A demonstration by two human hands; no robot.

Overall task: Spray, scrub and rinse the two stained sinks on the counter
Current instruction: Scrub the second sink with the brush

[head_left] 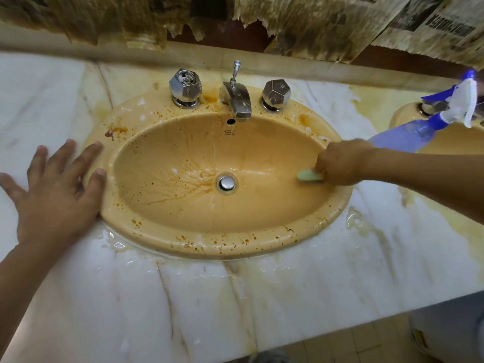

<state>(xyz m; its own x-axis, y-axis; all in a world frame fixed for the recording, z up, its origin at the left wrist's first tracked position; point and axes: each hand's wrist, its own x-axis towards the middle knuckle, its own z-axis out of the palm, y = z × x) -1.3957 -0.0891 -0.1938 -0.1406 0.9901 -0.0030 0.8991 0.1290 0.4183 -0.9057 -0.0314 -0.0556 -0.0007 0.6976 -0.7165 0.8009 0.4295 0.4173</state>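
Now the right hand (340,162) grips a sponge (309,176) against the sink (183,208) wall. Left hand (57,195) lies flat, fingers (86,158) spread, on the surface (209,297).

Two orange sinks show in the table (235,297): the middle sink (183,213) whole, the right sink (404,112) cut by the frame edge. The middle sink carries two chrome handles (185,86) (276,94), one spout (237,100) and one drain plug (226,183). There are also one blue spray bottle (408,133), one green scrubber (309,176) and two hands, the left hand (56,189) and the right hand (340,162).
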